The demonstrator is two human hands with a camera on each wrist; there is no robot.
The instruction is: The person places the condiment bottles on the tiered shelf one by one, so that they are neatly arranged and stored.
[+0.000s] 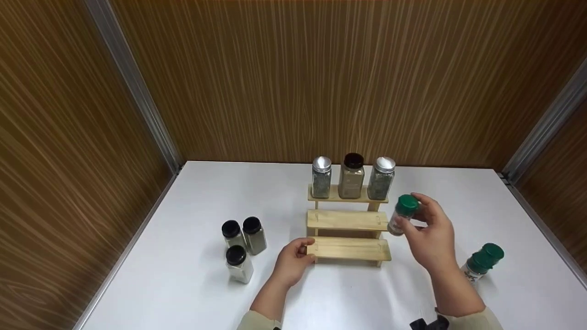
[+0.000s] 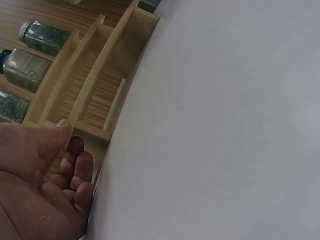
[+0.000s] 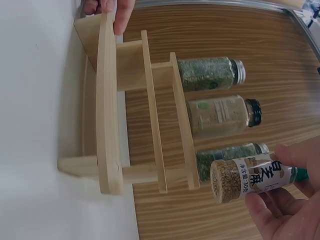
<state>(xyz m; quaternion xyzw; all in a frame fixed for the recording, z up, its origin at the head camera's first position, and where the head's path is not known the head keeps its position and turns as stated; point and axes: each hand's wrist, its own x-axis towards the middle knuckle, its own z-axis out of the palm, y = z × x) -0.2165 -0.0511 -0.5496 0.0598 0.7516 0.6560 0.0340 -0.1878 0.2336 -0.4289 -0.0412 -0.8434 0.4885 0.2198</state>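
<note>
A three-tier wooden spice rack (image 1: 348, 248) stands mid-table. My left hand (image 1: 292, 262) grips the left end of its lowest shelf between thumb and fingers. In my right hand (image 1: 432, 236) is a green-capped sesame seed jar (image 3: 252, 176), pinched near the cap and held upright beside the right end of the middle shelf. Tan seeds and a white label show on it in the right wrist view. On the top shelf stand a silver-capped herb jar (image 1: 321, 178), a dark-capped jar (image 1: 351, 176) of beige powder, and another silver-capped herb jar (image 1: 381, 178).
Left of the rack is a group of black-capped jars (image 1: 239, 266). Two more green-capped jars (image 1: 481, 262) stand at the right, near my right forearm. Wood-grain panels (image 1: 293, 82) enclose the white table (image 1: 183, 256) at the back and sides.
</note>
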